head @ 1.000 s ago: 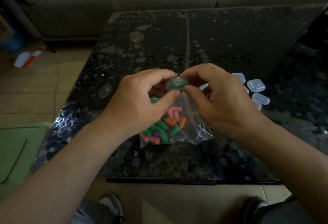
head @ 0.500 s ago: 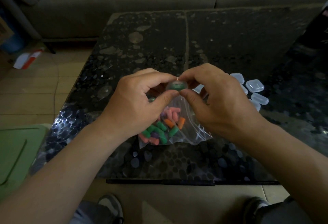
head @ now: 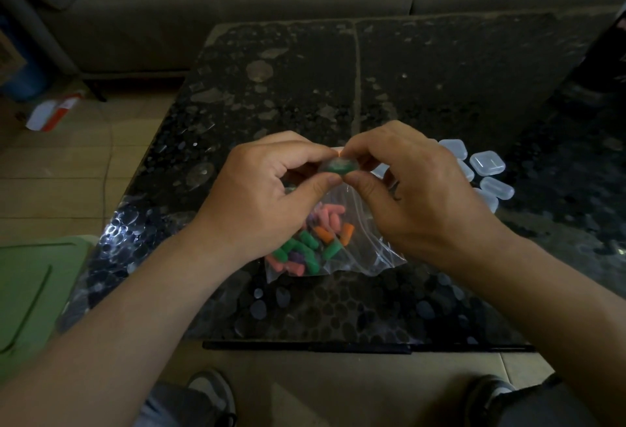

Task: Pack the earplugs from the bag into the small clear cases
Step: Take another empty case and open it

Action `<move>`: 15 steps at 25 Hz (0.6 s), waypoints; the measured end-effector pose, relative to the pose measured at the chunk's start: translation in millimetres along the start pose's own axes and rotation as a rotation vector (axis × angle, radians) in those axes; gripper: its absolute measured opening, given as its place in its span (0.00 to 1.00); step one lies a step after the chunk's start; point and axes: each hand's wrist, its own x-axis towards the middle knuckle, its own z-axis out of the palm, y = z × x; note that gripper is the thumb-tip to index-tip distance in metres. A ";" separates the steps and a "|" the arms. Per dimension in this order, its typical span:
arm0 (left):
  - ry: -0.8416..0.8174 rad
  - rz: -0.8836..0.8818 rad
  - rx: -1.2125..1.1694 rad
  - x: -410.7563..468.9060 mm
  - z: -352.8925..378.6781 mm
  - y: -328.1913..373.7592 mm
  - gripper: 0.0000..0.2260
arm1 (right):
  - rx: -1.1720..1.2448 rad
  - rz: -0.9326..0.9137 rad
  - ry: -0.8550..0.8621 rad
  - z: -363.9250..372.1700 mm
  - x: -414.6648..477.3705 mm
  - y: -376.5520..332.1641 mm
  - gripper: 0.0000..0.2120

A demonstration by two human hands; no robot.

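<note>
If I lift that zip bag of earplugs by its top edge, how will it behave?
Probably floppy: the bag is thin, creased film lying slack on the table. Likely light; the earplugs would slump to one corner.

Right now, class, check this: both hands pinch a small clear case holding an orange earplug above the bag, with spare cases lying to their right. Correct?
One detail is wrong: the head view shows the earplug in the clear case is green, not orange. The rest holds: the left hand and right hand both pinch it above the bag, with the spare cases to their right.
</note>
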 end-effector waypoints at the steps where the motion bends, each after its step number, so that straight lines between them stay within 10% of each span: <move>1: 0.004 -0.019 0.001 -0.4 1.0 0.5 0.09 | -0.003 0.007 0.000 -0.1 0.1 -0.2 0.07; 15: -0.002 -0.495 -0.479 19.2 22.0 5.7 0.25 | 0.286 0.412 0.013 10.2 21.5 12.4 0.20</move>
